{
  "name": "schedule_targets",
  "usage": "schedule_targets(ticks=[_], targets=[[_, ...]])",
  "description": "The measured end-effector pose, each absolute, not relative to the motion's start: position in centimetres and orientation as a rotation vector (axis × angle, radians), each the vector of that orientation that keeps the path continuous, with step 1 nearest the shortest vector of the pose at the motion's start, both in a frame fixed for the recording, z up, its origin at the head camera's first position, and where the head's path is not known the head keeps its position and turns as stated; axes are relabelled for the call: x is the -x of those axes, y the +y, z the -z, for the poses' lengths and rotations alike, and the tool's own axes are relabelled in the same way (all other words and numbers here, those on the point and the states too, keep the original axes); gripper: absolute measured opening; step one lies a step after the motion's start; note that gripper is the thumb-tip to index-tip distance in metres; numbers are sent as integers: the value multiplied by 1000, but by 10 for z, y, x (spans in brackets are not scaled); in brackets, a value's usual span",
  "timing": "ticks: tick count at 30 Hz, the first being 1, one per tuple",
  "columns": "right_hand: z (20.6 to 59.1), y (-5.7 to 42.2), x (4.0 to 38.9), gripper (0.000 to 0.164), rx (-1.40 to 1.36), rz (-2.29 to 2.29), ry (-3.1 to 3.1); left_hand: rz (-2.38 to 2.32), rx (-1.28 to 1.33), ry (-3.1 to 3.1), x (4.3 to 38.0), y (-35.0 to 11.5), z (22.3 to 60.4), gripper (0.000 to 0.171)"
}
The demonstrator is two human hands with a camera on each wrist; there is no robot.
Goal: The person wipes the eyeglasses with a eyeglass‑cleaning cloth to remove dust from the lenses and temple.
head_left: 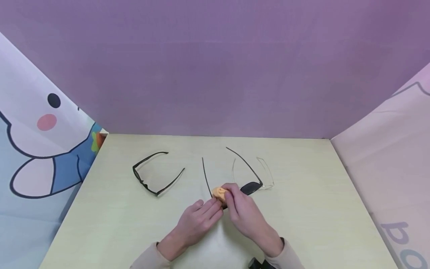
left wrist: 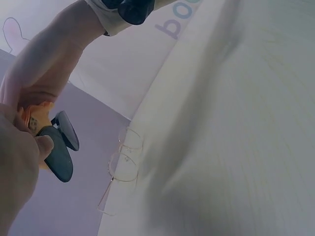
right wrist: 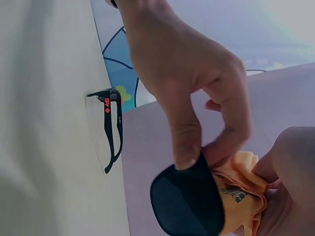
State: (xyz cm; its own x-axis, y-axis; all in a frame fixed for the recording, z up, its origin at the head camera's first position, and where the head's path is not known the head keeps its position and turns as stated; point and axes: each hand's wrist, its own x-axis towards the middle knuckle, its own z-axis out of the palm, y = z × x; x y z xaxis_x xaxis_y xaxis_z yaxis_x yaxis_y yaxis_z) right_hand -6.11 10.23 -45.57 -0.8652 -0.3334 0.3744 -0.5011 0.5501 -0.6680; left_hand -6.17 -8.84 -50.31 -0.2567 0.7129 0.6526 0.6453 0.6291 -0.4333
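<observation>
A pair of dark sunglasses [head_left: 251,188] is held up over the table, its thin arms pointing away from me. My left hand [head_left: 200,220] pinches one lens edge, the thumb flat against the dark lens [right wrist: 187,196] in the right wrist view. An orange cloth [head_left: 220,194] is bunched in the fingers of my right hand [head_left: 246,215], which grips it against the sunglasses by the same lens. Dark print shows on the cloth [right wrist: 241,189] from the right wrist. The middle of the sunglasses is hidden behind fingers and cloth.
Black-framed glasses [head_left: 145,185] lie unfolded on the left of the pale table [head_left: 319,224]. Thin wire-rimmed glasses [head_left: 268,185] rest behind the sunglasses on the right. A purple panel [head_left: 215,74] stands along the back edge, with printed sheets at both sides.
</observation>
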Motion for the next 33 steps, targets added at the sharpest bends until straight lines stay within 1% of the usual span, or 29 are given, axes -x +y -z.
schedule_targets(ticks=[8, 12, 16, 22, 24, 28, 33], targets=[[454, 118, 67, 22, -642, -1255, -2428, -69, 1074, -1946, 67, -97, 503, 35], [455, 128, 73, 28, -592, -1139, -2333, -43, 1111, -1946, 68, -102, 504, 39], [458, 134, 81, 30, -636, -924, -2271, -46, 1147, -1931, 68, -103, 504, 40], [463, 138, 82, 33, -750, -752, -2347, -89, 1107, -1925, 69, -105, 503, 39], [465, 137, 81, 33, -731, -718, -2423, -111, 1093, -1917, 70, -106, 503, 40], [466, 133, 80, 26, -685, -682, -2563, -139, 1096, -1913, 70, -107, 503, 39], [467, 130, 81, 22, -742, -674, -2568, -156, 1106, -1915, 72, -109, 502, 38]])
